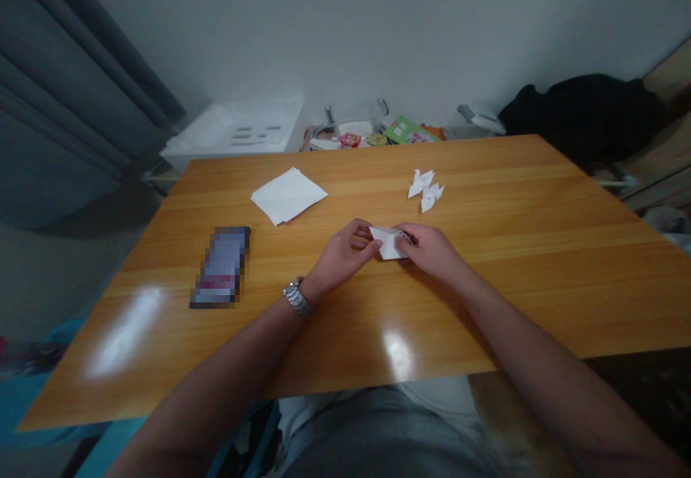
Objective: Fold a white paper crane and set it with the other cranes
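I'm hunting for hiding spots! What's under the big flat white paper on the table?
The big flat white paper lies on the wooden table, whose top shows around its edges. Anything between them is covered.

On the glossy wood-grain bench (518, 208): toward the far left, white paper sheets (288, 196) turned cornerwise; nearer, at left, a dark-edged phone (220, 268), pixelated; right of centre, two folded paper birds (430, 199) close together.

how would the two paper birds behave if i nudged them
The birds look like folded paper, so they are probably very light. On the glossy table, they would likely slide rather than roll. Their thin points may bend if pinched.
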`<state>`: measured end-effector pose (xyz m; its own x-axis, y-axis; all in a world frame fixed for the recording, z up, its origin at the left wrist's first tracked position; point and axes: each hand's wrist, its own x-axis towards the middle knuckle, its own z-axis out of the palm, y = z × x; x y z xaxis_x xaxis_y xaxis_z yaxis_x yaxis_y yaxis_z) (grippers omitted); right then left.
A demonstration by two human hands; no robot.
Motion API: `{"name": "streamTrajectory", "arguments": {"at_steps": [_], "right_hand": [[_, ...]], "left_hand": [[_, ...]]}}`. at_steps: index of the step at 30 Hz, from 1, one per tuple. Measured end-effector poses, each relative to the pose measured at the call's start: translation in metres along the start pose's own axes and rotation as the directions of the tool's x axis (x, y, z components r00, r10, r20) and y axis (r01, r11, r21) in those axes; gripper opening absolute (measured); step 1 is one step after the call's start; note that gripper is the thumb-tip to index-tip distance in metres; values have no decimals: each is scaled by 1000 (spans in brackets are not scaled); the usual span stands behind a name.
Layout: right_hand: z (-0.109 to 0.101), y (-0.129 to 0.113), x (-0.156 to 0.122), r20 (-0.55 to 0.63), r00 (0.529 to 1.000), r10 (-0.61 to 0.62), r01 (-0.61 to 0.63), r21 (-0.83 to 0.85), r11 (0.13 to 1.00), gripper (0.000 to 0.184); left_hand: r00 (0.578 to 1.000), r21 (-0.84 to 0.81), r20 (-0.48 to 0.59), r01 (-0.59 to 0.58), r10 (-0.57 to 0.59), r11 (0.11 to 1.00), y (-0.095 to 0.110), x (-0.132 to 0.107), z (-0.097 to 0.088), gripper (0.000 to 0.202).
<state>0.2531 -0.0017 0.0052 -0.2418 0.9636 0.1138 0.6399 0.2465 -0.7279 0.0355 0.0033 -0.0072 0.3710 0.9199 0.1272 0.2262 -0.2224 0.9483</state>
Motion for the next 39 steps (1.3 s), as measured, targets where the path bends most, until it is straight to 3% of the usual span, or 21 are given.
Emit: {"name": "streamTrajectory", "arguments": {"at_steps": [5, 11, 17, 26, 31, 39], "right_hand": [[0, -5, -1, 37, 999, -30, 30, 8, 1000, 28], [5, -8, -2, 72, 995, -69, 69, -6, 998, 27], [6, -10, -3, 33, 999, -27, 28, -17, 999, 21], [4, -12, -2, 85, 996, 2, -6, 46, 999, 22], [2, -10, -2, 95, 995, 15, -27, 118, 993, 23], [-5, -11, -2, 31, 997, -68, 62, 167, 984, 23]], "left_hand": [[1000, 22, 17, -23, 23, 999, 8, -3, 1, 38], [998, 109, 58, -33, 26, 994, 10, -3, -1, 24], [997, 67, 59, 46, -50, 997, 10, -4, 1, 22], [999, 171, -22, 52, -49, 984, 16, -2, 1, 16], [1000, 101, -17, 24, -22, 995, 14, -2, 1, 19], [996, -6, 67, -65, 65, 998, 12, -1, -6, 28]]}}
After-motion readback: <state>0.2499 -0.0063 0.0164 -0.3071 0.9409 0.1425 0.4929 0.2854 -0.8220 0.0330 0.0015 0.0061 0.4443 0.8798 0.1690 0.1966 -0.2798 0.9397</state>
